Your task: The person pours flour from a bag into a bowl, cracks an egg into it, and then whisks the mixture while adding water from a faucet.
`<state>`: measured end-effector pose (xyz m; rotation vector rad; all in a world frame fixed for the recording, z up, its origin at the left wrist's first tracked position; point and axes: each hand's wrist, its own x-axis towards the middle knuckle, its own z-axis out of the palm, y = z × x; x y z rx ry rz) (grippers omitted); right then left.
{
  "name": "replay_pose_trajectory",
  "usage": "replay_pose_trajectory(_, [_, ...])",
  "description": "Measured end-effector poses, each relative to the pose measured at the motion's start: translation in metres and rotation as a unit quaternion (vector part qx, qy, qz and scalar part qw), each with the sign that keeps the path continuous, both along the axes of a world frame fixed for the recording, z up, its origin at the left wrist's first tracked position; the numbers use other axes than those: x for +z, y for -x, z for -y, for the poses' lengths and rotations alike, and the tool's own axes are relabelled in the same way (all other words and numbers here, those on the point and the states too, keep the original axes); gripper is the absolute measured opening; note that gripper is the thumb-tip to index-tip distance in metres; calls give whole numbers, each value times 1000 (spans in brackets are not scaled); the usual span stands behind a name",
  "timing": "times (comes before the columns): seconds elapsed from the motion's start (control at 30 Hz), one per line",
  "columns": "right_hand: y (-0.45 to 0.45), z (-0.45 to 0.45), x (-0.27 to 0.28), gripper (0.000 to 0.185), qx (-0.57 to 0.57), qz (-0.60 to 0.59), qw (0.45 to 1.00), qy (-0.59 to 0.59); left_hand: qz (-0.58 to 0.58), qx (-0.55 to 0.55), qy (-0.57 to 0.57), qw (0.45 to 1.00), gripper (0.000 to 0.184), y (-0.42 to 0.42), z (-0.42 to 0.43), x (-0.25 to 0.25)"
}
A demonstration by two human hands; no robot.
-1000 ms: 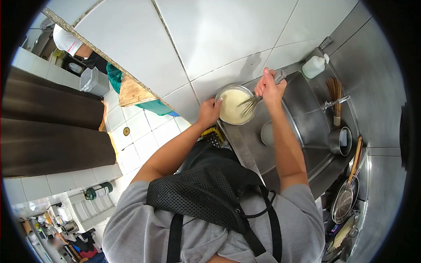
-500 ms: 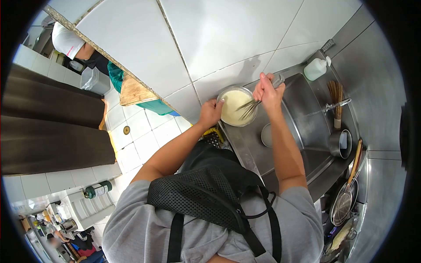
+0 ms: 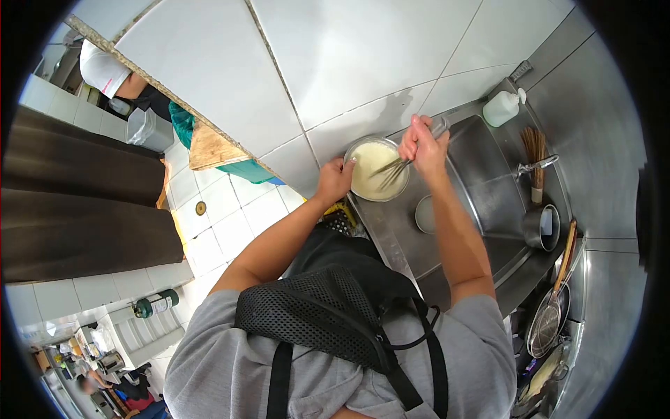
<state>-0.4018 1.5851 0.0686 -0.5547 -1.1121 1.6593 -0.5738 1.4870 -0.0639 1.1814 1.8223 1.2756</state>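
Note:
A round bowl (image 3: 357,190) of pale, creamy liquid (image 3: 371,157) rests on the steel sink counter by the tiled wall. My left hand (image 3: 335,180) grips the bowl's left rim, thumb over the edge. In my right hand (image 3: 426,148), closed round its handle, is a wire whisk (image 3: 395,170); its wires reach into the liquid at the bowl's right half. A small round pale item (image 3: 424,214) lies on the counter just below the bowl, partly hidden behind my right forearm.
Right of the bowl is a steel sink basin (image 3: 488,181) with a tap (image 3: 537,165). Around it are a soap bottle (image 3: 502,108), a stick brush (image 3: 534,150), a steel pot (image 3: 541,228) and a strainer (image 3: 546,328). A person in a white cap (image 3: 103,68) is at upper left.
My right hand and the whisk have shifted slightly left, with the wires still in the liquid. My left hand stays on the rim. The capped person's head has moved a little.

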Motion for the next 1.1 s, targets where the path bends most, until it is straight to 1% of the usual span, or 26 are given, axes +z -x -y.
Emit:
replay_pose_trajectory(0.03, [-1, -4, 4, 39, -7, 58, 998, -9, 3, -2, -3, 1000, 39, 0, 1, 0])
replay_pose_trajectory(0.1, [7, -2, 4, 39, -27, 77, 996, -26, -4, -2, -2, 1000, 39, 0, 0, 0])
replay_pose_trajectory(0.17, [20, 2, -7, 37, -116, 121, 972, -162, -12, -2, -2, 1000, 39, 0, -2, -2])
replay_pose_trajectory(0.2, [27, 3, -16, 36, -124, 89, 971, -182, -8, -1, -2, 1000, 39, 0, -2, -3])
replay_pose_trajectory(0.23, [32, 6, -16, 36, -123, 88, 972, -181, -3, 0, -1, 1000, 39, 1, -2, -4])
replay_pose_trajectory(0.3, [37, 14, -15, 36, -82, -11, 987, -135, -2, 4, 4, 1000, 39, 1, -2, -7])
replay_pose_trajectory(0.33, [35, 14, -13, 36, -82, -11, 987, -134, -1, 8, 9, 1000, 39, 1, -2, -4])
replay_pose_trajectory(0.4, [24, 12, -7, 37, 15, -25, 999, -15, -13, 5, 3, 1000, 39, 0, 0, 2])
replay_pose_trajectory(0.43, [18, 8, -4, 37, 17, -24, 999, -15, -25, 1, -3, 1000, 39, 0, 1, 6])
replay_pose_trajectory(0.5, [8, -7, 2, 39, 46, 32, 998, 8, -30, 1, -2, 1000, 39, 1, 1, 7])
replay_pose_trajectory(0.57, [8, -15, 9, 39, 35, 55, 998, -8, -36, -2, 1, 999, 39, 1, 0, 4])
replay_pose_trajectory(0.63, [10, -19, 12, 39, -9, 99, 993, -62, -1, -4, 10, 1000, 39, 1, -2, 2])
replay_pose_trajectory(0.67, [12, -21, 11, 39, -9, 99, 993, -62, -1, -3, 10, 1000, 39, 1, -2, 1])
replay_pose_trajectory(0.73, [17, -22, 8, 38, -34, 103, 988, -110, -9, -2, 8, 1000, 39, 2, -1, 3])
replay_pose_trajectory(0.87, [8, -10, 10, 38, -11, 105, 989, -106, -1, -2, 11, 1000, 38, 1, 0, 7])
replay_pose_trajectory(0.93, [-4, -7, 16, 38, 39, 121, 989, -79, 21, 5, 7, 1000, 37, 0, -2, -3])
replay_pose_trajectory(1.07, [-11, -14, 14, 36, 31, 100, 993, -52, -2, 4, -3, 1000, 38, 2, -5, -12])
replay_pose_trajectory(1.1, [-9, -15, 12, 35, 3, 78, 995, -60, 6, -2, -11, 1000, 38, 3, -5, -12])
